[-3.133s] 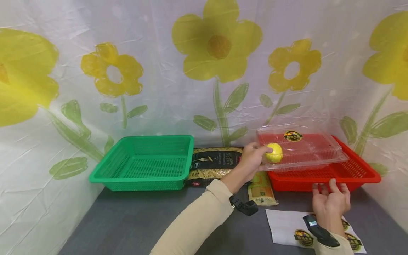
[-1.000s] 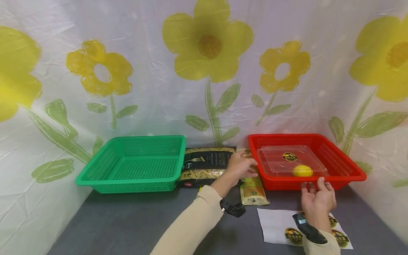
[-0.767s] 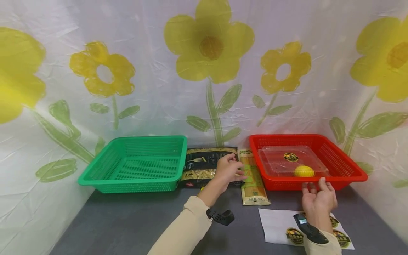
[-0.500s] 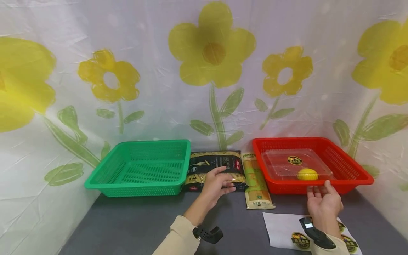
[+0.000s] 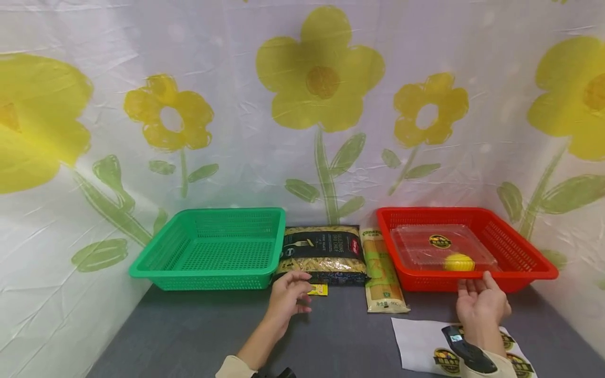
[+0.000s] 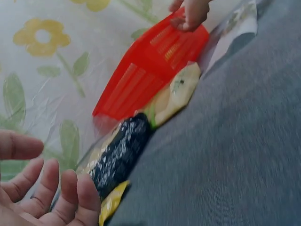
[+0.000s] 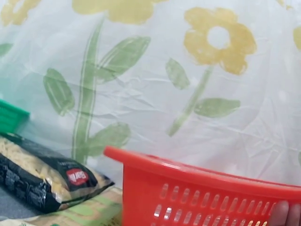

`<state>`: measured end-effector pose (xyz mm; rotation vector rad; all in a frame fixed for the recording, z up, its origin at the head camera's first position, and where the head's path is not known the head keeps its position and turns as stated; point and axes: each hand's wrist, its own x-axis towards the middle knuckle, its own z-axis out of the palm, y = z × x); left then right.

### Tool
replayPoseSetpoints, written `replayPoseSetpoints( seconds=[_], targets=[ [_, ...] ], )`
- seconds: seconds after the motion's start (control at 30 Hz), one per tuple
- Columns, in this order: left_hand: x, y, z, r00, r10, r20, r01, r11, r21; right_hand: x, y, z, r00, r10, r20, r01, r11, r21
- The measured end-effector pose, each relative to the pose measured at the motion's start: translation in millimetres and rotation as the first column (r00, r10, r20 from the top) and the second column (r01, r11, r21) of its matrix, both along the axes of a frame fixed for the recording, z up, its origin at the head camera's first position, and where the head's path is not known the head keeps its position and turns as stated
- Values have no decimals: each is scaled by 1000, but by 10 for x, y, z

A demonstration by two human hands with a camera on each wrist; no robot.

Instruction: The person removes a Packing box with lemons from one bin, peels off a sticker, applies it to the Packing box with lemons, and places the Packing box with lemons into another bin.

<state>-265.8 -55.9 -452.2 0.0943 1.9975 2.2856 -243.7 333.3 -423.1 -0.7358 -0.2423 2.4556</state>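
My left hand (image 5: 287,300) hangs loosely curled above the table, holding nothing, in front of the bag of pasta (image 5: 326,252). Near its fingers a small yellow packet (image 5: 320,290) lies at the bag's front edge, partly hidden by the hand. At the right, my right hand (image 5: 483,307) grips the front rim of the red basket (image 5: 524,274), fingers against the outer wall and thumb at the rim. Inside that basket rests a clear plastic clamshell box (image 5: 416,247) with a round label, and a ribbed yellow lemon-like object (image 5: 459,262) sits at its front.
A green basket (image 5: 203,273) stands at the left. Between the baskets, a long packet of noodles (image 5: 382,278) lies beside the pasta bag. A white sheet with round stickers (image 5: 418,341) lies under my right wrist. A flowered curtain (image 5: 246,173) hangs behind.
The clear box and yellow object, earlier held up by my left hand, now lie in the red basket. My left hand has let go and moved left and nearer. My right hand stays at the rim.
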Motion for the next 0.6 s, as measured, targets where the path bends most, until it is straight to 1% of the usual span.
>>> replayPoseSetpoints(
  seconds=[0.1, 0.23, 0.3, 0.37, 0.47, 0.53, 0.6],
  targets=[
    [4, -97, -35, 1000, -7, -29, 8, 1000, 30, 0, 1, 16, 998, -6, 67, 2, 998, 61],
    [17, -205, -86, 996, -25, -90, 31, 997, 72, 3, 25, 28, 989, -5, 146, -10, 995, 100],
    [14, -240, -110, 993, -26, -118, 36, 996, 81, 15, 33, 21, 983, -17, 183, -6, 993, 121],
    [6, -266, -138, 988, -24, -151, 38, 995, 88, 37, 25, 14, 975, -49, 217, 12, 986, 167],
    [-3, -289, -157, 978, -9, -207, 28, 996, 86, 64, -30, 34, 963, -123, 240, 53, 959, 278],
    [-3, -295, -147, 964, -6, -265, 21, 998, 54, 63, -89, 78, 960, -175, 220, 86, 928, 363],
    [-8, -287, -120, 946, -14, -324, 17, 1000, 4, 46, -148, 144, 961, -216, 172, 121, 889, 441]
  ],
)
